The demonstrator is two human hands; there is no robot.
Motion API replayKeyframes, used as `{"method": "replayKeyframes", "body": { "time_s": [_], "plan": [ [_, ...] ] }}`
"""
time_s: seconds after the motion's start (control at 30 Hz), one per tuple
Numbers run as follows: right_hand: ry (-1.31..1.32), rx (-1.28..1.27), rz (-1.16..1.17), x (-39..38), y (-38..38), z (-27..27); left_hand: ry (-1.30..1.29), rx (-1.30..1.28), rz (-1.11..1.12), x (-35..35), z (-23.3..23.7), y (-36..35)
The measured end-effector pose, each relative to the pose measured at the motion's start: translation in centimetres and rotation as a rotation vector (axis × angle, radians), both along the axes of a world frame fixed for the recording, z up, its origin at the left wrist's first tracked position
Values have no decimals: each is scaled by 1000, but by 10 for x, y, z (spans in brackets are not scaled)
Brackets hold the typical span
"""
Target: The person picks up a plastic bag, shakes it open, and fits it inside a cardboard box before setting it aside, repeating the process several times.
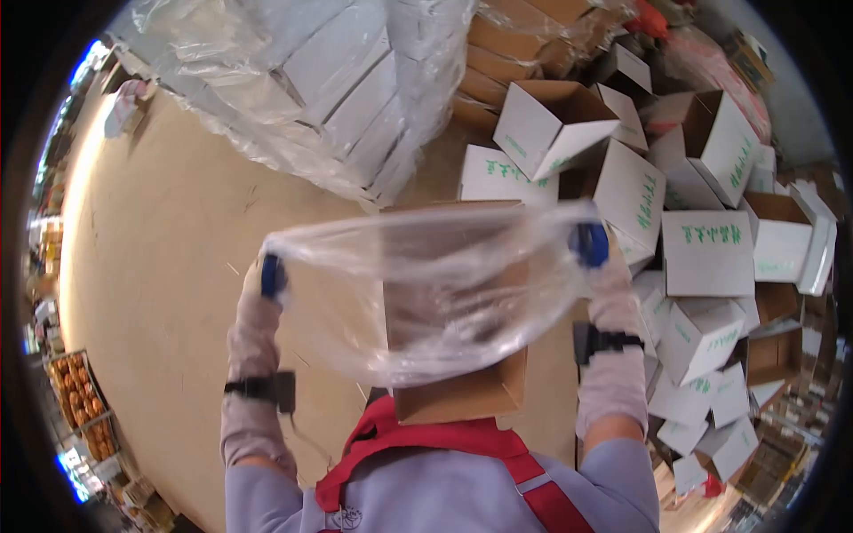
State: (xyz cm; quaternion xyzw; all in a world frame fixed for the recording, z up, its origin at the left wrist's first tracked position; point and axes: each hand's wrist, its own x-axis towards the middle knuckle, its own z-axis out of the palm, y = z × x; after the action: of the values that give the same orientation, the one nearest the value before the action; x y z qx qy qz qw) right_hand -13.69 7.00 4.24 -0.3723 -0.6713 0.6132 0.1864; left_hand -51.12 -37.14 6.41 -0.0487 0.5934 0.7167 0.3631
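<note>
Plastic bag (426,293), clear and crinkled, was stretched wide between our two hands in front of our chest, its long axis running from left to right and rising a little toward the right. Its upper edge was pulled taut in a line between the grips, while the loose body sagged down toward us from there. Our left hand (271,280) pinched the left end of that edge, blue-tipped fingers curled closed on the film; our right hand (593,247) did the same at the right end, fingers folded tight over a bunch of plastic. Behind the bag, and seen through it, was a brown cardboard box (462,400), its lower flap showing below the film just above our red apron straps (426,440). We could not tell whether the bag touched the box. To the right lay a heap of white cartons (706,253) with green print, many open. Beyond, a wrapped stack (338,80) of flat white boxes sat on the tan floor (160,249)
</note>
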Motion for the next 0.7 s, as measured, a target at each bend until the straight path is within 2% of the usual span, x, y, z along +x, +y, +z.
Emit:
{"method": "replayKeyframes", "body": {
  "time_s": [0.03,0.07,0.1,0.13,0.2,0.23,0.3,0.37,0.4,0.43,0.47,0.5,0.57,0.6,0.63,0.7],
  "plan": [
    [246,-276,-72,-49,2,8,9,-10,156,-6,-2,28],
    [286,-381,-197,-78,12,-14,18,-7,248,-24,-36,44],
    [-189,-165,-151,-101,19,-24,24,2,333,-35,-83,53],
    [-650,237,-101,-129,55,-85,28,0,342,-31,-109,54],
    [-670,207,-130,-114,16,-88,164,-637,99,-24,-150,49],
    [-464,-95,-192,-93,-1,-93,224,-954,-36,-19,-177,42],
    [-46,-682,-305,-42,-31,-102,139,-924,-275,-1,-265,-6],
    [-238,-638,-191,18,-35,-142,102,-657,-329,55,-244,-22],
    [-250,-639,-197,49,-35,-178,90,-657,-335,66,-221,-23],
    [-158,-381,52,80,-36,-218,101,-572,-423,76,-194,-27],
    [-67,-127,300,101,-44,-234,106,-487,-509,88,-177,-35],
    [-88,-320,272,82,-61,-191,84,-493,-515,95,-171,-43],
    [-147,-692,156,30,-102,-80,-208,-762,-900,97,-159,-47],
    [-160,-969,70,41,-101,-96,86,-1036,-1180,107,-93,-20],
    [-164,-971,56,43,-115,-83,83,-1031,-1195,115,-96,-33],
    [-999,-267,330,38,-143,-50,-115,-825,-889,141,-118,-71]
  ]
}}
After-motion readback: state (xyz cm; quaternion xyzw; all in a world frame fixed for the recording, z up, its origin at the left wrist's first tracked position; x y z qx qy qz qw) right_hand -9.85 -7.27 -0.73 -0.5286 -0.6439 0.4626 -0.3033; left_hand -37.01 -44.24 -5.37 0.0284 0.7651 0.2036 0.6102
